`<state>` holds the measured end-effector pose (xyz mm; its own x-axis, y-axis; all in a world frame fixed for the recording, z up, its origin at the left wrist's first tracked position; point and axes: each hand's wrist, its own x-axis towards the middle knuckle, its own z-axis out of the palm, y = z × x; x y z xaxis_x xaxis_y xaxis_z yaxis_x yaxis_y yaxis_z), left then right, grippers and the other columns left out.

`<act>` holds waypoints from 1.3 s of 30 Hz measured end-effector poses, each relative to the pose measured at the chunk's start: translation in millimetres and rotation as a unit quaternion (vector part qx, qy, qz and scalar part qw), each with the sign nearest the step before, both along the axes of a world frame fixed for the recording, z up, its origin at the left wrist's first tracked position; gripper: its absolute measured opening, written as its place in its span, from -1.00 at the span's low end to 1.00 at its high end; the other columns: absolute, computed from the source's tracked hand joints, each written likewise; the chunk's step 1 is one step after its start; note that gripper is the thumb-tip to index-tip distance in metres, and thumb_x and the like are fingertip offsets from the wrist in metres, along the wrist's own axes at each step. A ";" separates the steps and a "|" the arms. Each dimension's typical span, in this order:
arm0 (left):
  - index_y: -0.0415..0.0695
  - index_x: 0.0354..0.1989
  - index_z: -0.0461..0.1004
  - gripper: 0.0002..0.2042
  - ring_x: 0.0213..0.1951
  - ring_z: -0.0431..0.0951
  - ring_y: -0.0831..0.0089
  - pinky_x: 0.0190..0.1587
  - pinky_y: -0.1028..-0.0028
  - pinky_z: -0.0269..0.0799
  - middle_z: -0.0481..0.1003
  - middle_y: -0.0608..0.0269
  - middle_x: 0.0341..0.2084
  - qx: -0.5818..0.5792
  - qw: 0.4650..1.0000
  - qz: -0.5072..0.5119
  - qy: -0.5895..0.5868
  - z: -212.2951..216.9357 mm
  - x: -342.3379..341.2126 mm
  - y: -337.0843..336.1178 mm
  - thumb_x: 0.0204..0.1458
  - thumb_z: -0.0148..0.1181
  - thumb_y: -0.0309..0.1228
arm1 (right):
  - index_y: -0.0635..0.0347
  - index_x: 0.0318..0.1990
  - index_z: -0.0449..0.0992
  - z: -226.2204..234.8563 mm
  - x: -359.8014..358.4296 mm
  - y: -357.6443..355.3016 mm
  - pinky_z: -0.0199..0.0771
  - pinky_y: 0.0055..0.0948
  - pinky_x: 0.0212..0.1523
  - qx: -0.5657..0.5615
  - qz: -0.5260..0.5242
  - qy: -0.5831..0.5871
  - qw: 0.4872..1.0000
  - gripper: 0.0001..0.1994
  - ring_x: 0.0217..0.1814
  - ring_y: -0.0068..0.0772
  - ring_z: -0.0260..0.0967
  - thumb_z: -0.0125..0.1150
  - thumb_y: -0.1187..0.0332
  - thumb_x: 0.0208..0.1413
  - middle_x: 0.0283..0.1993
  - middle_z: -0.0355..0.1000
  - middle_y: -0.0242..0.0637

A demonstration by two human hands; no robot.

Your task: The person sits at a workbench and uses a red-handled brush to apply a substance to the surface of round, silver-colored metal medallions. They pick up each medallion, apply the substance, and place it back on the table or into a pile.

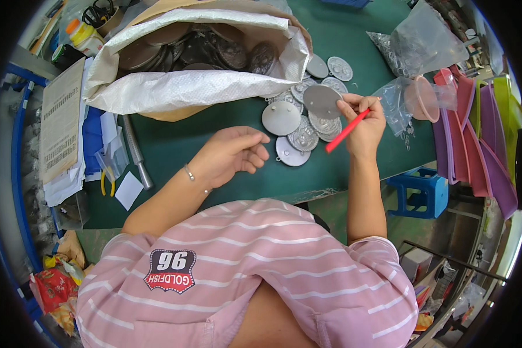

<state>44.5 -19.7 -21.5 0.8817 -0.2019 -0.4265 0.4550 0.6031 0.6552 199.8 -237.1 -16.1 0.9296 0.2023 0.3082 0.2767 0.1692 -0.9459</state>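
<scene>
My right hand (366,124) grips a red stick-like tool (345,131) and a round grey metal disc (322,101), held up over a pile of similar metal discs (300,133) on the green table (174,145). My left hand (233,153) rests on the table left of the pile, fingers loosely curled and holding nothing. A large white woven sack (180,87) lies open behind the hands, filled with dark round discs (214,52).
Clear plastic bags (420,40) and a pink round lid (424,98) lie to the right, beside purple and pink flat sheets (475,145). A metal rod (134,148), yellow-handled pliers (105,181) and papers (61,119) lie at the left. A blue stool (420,191) stands below the table edge.
</scene>
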 end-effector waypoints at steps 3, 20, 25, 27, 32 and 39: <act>-0.34 -0.16 0.36 -0.58 -0.51 0.54 0.51 -0.49 0.57 0.49 0.49 0.15 -0.52 -0.067 0.995 -0.051 0.056 2.7 2.8 -3.3 0.16 -0.15 -0.14 | 0.16 -0.52 0.15 12.6 -30.5 9.8 0.39 -0.57 -0.31 0.057 0.096 -0.044 0.993 -0.66 -0.36 -0.53 0.36 0.23 0.73 -0.17 -0.32 0.45 -0.07; -0.33 0.02 0.23 -0.67 -0.37 0.48 0.52 -0.36 0.70 0.48 0.43 0.16 -0.35 -0.297 0.954 0.031 -0.017 -9.4 -9.0 -5.9 0.15 -0.09 -0.39 | 0.43 -0.05 0.27 16.1 -102.8 24.8 0.23 -0.62 -0.48 0.058 0.086 -0.035 0.994 -0.69 -0.52 -0.59 0.21 -0.10 0.34 0.17 -0.45 0.32 -0.23; -0.33 0.05 0.21 -0.67 -0.39 0.47 0.51 -0.39 0.70 0.49 0.43 0.12 -0.36 -0.308 0.950 0.052 0.018 -13.1 -10.3 -6.7 0.18 -0.15 -0.39 | 0.34 -0.36 0.27 21.5 -113.7 36.1 0.24 -0.60 -0.53 0.039 0.100 -0.127 0.986 -0.91 -0.55 -0.56 0.23 -0.08 0.48 0.12 -0.47 0.36 -0.18; -0.33 0.04 0.22 -0.68 -0.39 0.47 0.52 -0.39 0.71 0.48 0.42 0.13 -0.36 -0.288 0.956 0.052 0.012 -9.9 -10.2 -6.5 0.18 -0.14 -0.39 | 0.31 -0.41 0.24 26.0 -114.1 39.2 0.25 -0.57 -0.55 0.009 0.118 -0.148 0.982 -0.92 -0.57 -0.55 0.24 -0.05 0.52 0.10 -0.52 0.36 -0.19; -0.31 -0.02 0.27 -0.69 -0.40 0.44 0.58 -0.40 0.71 0.42 0.43 0.21 -0.37 -0.256 0.966 0.029 -0.031 -6.3 -10.3 -4.9 0.15 -0.08 -0.36 | 0.32 -0.39 0.26 33.2 -115.9 44.7 0.25 -0.59 -0.56 0.002 0.111 -0.146 0.983 -0.92 -0.56 -0.56 0.26 -0.05 0.50 0.11 -0.53 0.36 -0.21; -0.32 0.01 0.23 -0.66 -0.44 0.44 0.63 -0.47 0.72 0.39 0.43 0.23 -0.34 -0.207 0.977 0.030 -0.041 -1.6 -11.5 -5.8 0.14 -0.05 -0.35 | 0.34 -0.42 0.29 39.8 -111.3 38.6 0.25 -0.58 -0.59 -0.094 0.118 -0.154 0.977 -0.93 -0.61 -0.56 0.25 -0.01 0.54 0.07 -0.59 0.34 -0.24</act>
<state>33.0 -25.5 -23.1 0.9250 -0.2898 -0.2457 0.3672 0.8480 0.3822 88.5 -198.4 23.7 0.7199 0.4793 0.5021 0.5267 0.0939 -0.8448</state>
